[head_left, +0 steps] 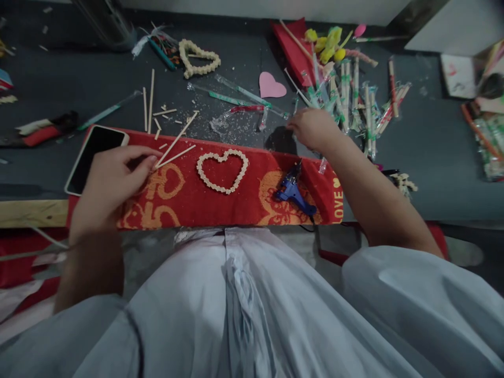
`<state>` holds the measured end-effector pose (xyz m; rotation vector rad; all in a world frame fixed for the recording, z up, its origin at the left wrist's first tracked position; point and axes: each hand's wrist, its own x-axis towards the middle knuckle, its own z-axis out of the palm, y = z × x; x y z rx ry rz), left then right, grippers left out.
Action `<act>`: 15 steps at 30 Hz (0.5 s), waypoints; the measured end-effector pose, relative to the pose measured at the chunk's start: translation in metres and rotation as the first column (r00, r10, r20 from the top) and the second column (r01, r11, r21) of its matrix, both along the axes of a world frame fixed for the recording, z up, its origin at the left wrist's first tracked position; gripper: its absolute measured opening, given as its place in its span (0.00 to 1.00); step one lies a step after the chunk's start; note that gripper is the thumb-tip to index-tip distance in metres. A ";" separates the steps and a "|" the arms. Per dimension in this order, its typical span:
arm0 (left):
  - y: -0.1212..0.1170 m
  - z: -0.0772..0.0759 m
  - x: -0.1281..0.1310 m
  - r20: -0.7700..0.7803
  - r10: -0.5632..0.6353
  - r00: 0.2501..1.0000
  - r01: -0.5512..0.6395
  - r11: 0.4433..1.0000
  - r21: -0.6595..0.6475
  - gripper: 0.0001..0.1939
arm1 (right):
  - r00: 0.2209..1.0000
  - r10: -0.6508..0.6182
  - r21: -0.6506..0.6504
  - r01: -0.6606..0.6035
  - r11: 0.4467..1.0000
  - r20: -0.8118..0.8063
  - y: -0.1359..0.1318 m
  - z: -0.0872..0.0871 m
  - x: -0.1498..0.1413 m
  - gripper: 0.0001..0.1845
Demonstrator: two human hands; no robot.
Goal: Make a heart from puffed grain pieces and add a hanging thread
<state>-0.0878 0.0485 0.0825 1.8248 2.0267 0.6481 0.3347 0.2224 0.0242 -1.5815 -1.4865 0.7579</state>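
Observation:
My left hand (pixel 116 173) is closed, thumb and forefinger pinching two thin wooden sticks (pixel 177 139) where their ends meet in a V. Part of a phone (pixel 104 144) shows beneath that hand. My right hand (pixel 313 128) reaches over the dark table, its fingers curled down beside plastic-wrapped chopsticks (pixel 344 94); whatever its fingertips hold is hidden. Between the hands, a heart-shaped outline of small wooden pieces (pixel 223 188) lies on a folded red towel (pixel 244 212). To its right is a blue glue gun (pixel 293 193).
Broken stick bits and crumbs litter the dark table (pixel 244 39). A second wooden heart frame (pixel 199 70) and a pink paper heart (pixel 271 85) lie farther back. Red-handled pliers (pixel 43 131) are at left. Yellow decorations (pixel 331 44) sit by red paper (pixel 289 44).

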 end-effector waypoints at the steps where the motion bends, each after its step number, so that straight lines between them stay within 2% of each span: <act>1: -0.006 -0.003 -0.003 0.024 0.006 1.000 -0.006 1.000 0.013 0.17 | 0.988 0.092 -0.102 -0.079 0.992 0.126 -0.004 0.004 -0.001 0.29; 3: -0.016 -0.007 -0.006 0.049 0.004 0.999 -0.006 1.000 0.028 0.17 | 0.928 0.211 -0.219 -0.147 0.965 0.307 -0.011 0.013 -0.005 0.28; 7: -0.027 -0.014 -0.002 0.038 0.004 0.999 -0.005 0.999 0.038 0.17 | 0.872 0.150 -0.183 -0.070 0.981 0.465 -0.024 0.027 -0.009 0.32; 10: -0.032 -0.019 0.005 0.037 -0.028 0.999 0.026 0.998 0.053 0.15 | 0.847 0.180 -0.152 -0.119 0.981 0.501 -0.031 0.033 -0.010 0.30; 13: -0.034 -0.024 0.013 0.057 -0.061 0.997 0.057 0.995 0.077 0.14 | 0.840 0.245 -0.084 -0.234 0.969 0.484 -0.039 0.038 -0.008 0.21; 15: -0.035 -0.025 0.018 0.057 -0.058 0.997 0.055 0.997 0.057 0.13 | 0.812 0.277 -0.103 -0.261 0.960 0.513 -0.046 0.044 -0.007 0.12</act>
